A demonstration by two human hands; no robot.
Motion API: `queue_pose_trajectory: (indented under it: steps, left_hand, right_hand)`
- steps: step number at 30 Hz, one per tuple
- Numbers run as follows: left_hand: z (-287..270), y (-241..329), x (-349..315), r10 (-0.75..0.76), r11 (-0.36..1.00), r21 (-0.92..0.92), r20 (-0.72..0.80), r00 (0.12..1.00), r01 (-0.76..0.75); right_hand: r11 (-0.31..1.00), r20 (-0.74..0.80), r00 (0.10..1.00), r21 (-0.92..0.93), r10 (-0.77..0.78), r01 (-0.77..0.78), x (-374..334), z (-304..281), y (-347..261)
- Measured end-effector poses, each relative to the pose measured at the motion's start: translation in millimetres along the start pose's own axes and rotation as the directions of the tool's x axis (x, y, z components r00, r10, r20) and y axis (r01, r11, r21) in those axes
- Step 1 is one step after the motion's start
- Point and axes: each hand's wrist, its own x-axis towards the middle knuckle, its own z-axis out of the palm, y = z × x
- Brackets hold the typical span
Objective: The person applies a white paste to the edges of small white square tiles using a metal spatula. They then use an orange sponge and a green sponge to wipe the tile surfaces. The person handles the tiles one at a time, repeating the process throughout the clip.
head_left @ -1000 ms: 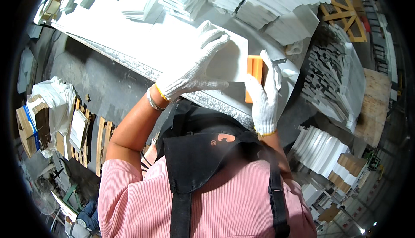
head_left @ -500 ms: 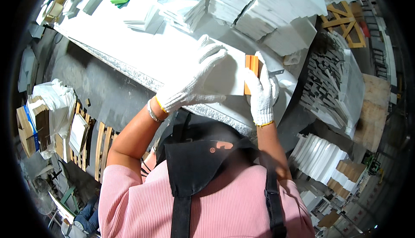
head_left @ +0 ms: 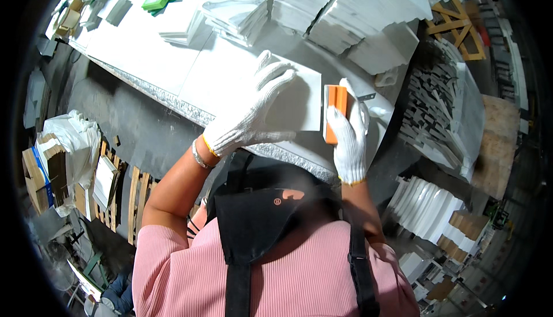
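Note:
A white stone tile (head_left: 305, 101) lies at the near side of the pale work table. My left hand (head_left: 245, 109), in a white knit glove, spans it, with the thumb along the near edge and the other fingers spread toward the far edge. What the palm touches is hidden. My gloved right hand (head_left: 352, 132) is closed on an orange hand block (head_left: 339, 106) with a pale face, held upright just off the tile's right edge. A narrow gap shows between block and tile. Beyond my right fingers, a dark metal strip with holes (head_left: 366, 97) sticks out.
Stacks of white tiles (head_left: 233, 8) and larger slabs (head_left: 368, 11) stand along the table's far side. A green block (head_left: 156, 0) sits at the far left. Right of the table is a heap of stone offcuts (head_left: 429, 104); wooden pallets (head_left: 138, 196) lie on the left floor.
My right hand has drawn the orange block toward me along the tile's right edge, and more of its face shows. The left hand stays on the tile; the view has shifted slightly.

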Motion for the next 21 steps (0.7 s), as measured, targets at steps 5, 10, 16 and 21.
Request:
queue_pose_trajectory:
  steps: [5,10,16,21]
  left_hand:
    - [3,-1,1,0.009,1.000,-0.004,-0.009,1.000,-0.009]
    - [5,-1,1,0.022,1.000,0.007,-0.013,1.000,-0.022]
    - [5,-1,0,0.014,1.000,0.024,-0.018,1.000,-0.014]
    - [5,0,-2,0.010,0.999,0.039,-0.017,1.000,-0.009]
  right_hand:
    - [0.962,0.022,0.995,-0.257,-0.093,0.095,-2,6,5]
    - [1.000,0.019,1.000,0.012,-0.012,0.012,4,-3,13]
    - [0.872,0.067,0.981,-0.450,-0.184,0.195,1,2,5]
    - [1.000,0.027,1.000,0.003,0.005,-0.005,10,-4,6]
